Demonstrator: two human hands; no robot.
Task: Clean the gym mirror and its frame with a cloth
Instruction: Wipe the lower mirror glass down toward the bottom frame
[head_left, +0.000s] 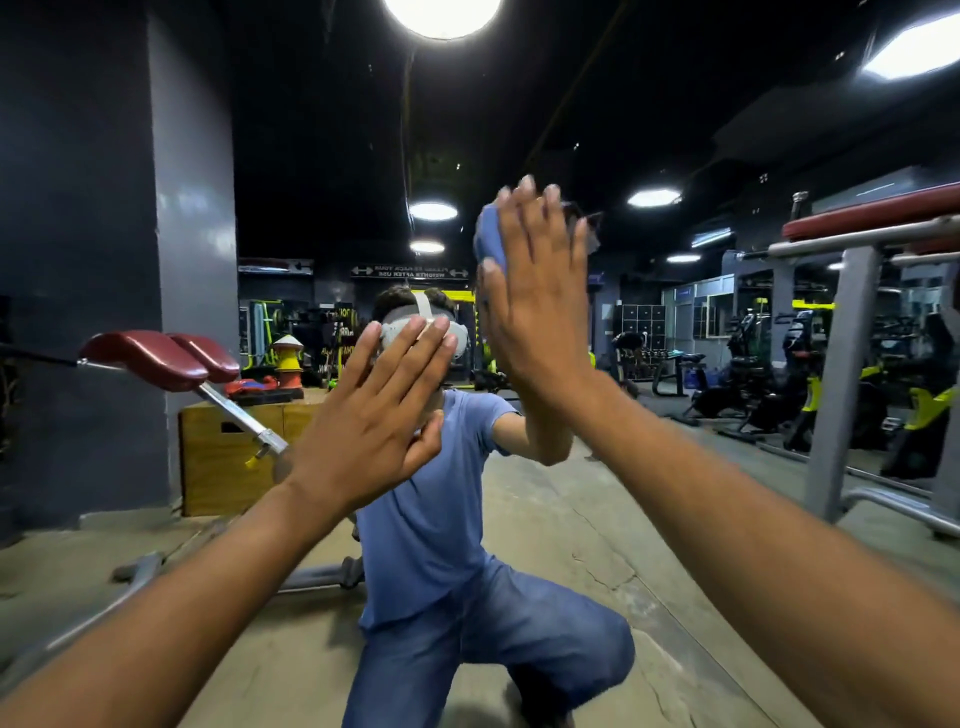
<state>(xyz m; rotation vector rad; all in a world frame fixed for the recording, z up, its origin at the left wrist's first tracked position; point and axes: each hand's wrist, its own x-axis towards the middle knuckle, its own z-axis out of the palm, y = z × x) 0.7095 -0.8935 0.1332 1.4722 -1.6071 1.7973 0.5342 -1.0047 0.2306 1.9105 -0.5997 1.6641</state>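
The gym mirror (649, 493) fills nearly the whole view and reflects a crouching person in a blue shirt and jeans. My right hand (540, 296) presses a blue cloth (491, 236) flat against the glass with straight fingers, a little above head height in the reflection. Only the cloth's left edge shows past my fingers. My left hand (374, 410) lies flat on the glass to the lower left, fingers straight and holding nothing. No frame edge of the mirror can be made out.
Reflected in the glass are a red padded bench (166, 361) and a wooden box (228, 457) at left, a grey machine frame (841, 364) with red padding at right, exercise machines behind, a dark pillar (104, 260) and bright ceiling lights.
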